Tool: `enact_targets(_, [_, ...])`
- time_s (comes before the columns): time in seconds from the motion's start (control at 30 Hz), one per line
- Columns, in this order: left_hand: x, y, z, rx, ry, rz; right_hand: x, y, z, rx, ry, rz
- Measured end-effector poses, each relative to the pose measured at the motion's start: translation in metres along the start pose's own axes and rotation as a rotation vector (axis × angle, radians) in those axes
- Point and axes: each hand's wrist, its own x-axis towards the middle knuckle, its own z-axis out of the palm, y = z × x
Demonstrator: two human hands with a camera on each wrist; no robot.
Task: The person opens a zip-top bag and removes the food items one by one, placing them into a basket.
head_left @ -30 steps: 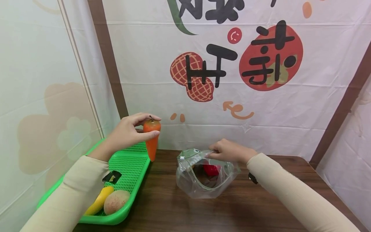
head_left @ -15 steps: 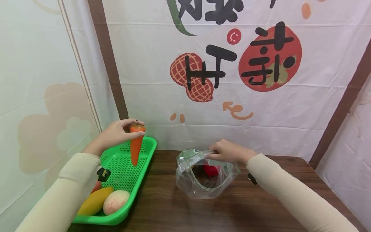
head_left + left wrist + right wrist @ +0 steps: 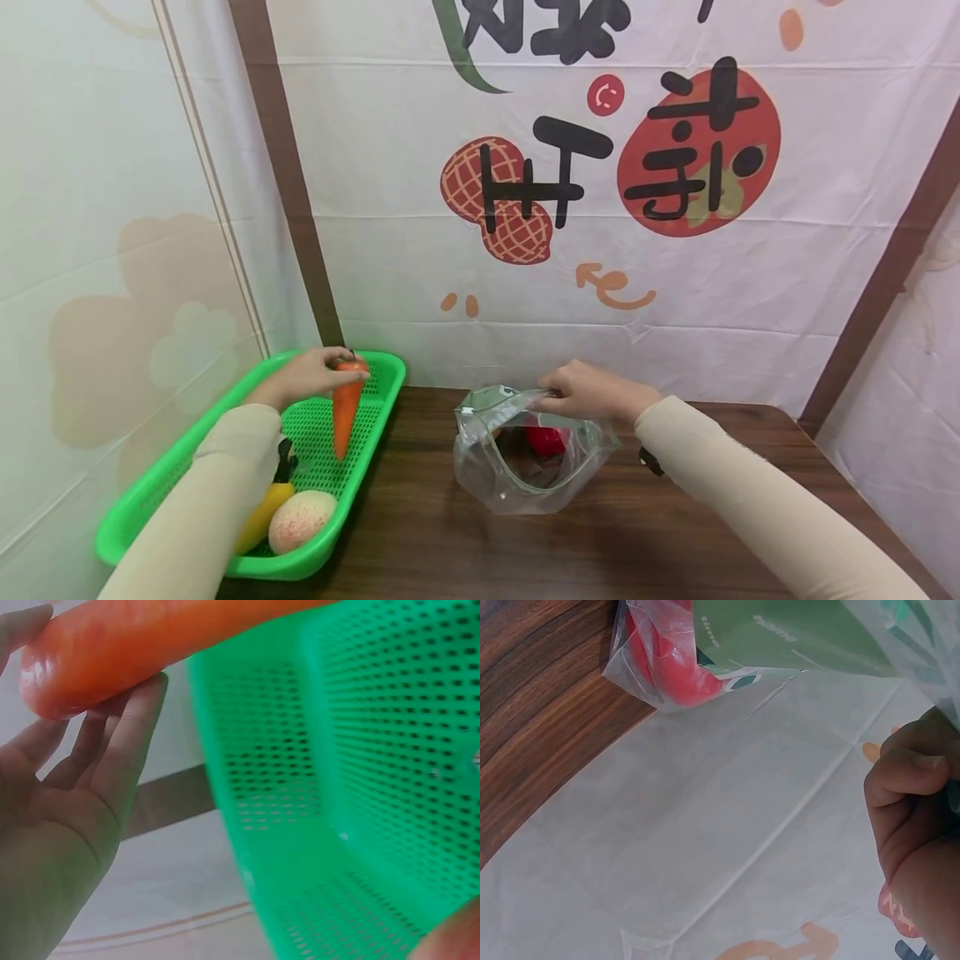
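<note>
Your left hand (image 3: pixel 302 377) pinches the carrot (image 3: pixel 347 415), your right hand (image 3: pixel 597 390) grips the bag (image 3: pixel 504 497), red thing (image 3: pixel 546 442) already in, round thing (image 3: pixel 303 522) still in the basket's (image 3: pixel 279 570) near right corner.

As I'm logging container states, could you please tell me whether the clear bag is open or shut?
Open: the clear bag gapes, a red item shows inside, and the right hand grips its edge.

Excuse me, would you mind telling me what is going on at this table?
A person's left hand holds an orange carrot, thin end down, over a green basket. Their right hand grips the upper edge of a clear bag, which is open and has something red inside. A partly hidden yellow thing and a pale round one lie in the basket.
</note>
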Motion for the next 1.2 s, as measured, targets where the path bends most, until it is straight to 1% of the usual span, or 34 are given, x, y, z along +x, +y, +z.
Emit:
enact_targets(0.17, [0.010,-0.022,0.014,-0.059,-0.089,-0.044,0.000,0.001,0.002,0.005,0.011,0.001])
enact_targets(0.3, [0.016,-0.038,0.025,-0.113,-0.161,-0.098,-0.001,0.002,0.002,0.018,0.018,0.007])
enact_targets(0.37, [0.018,-0.043,0.030,-0.130,-0.187,-0.121,-0.001,0.002,0.002,0.022,0.015,0.010])
enact_targets(0.43, [0.020,-0.046,0.034,-0.146,-0.194,-0.142,-0.001,0.002,0.002,0.033,0.008,0.015])
enact_targets(0.53, [0.021,-0.048,0.039,-0.145,-0.204,-0.164,-0.001,0.002,0.002,0.029,0.003,0.019])
enact_targets(0.67, [0.021,-0.046,0.044,-0.114,-0.211,-0.186,0.000,0.004,0.002,0.017,0.007,0.011])
enact_targets(0.83, [0.021,-0.043,0.045,-0.073,-0.220,-0.228,0.000,0.006,0.002,0.009,0.008,0.002])
enact_targets(1.0, [0.022,-0.043,0.048,-0.037,-0.222,-0.278,0.000,0.007,0.002,0.002,0.012,0.003])
enact_targets(1.2, [0.017,-0.038,0.052,-0.066,-0.258,-0.329,0.000,0.004,0.000,0.010,0.006,0.029])
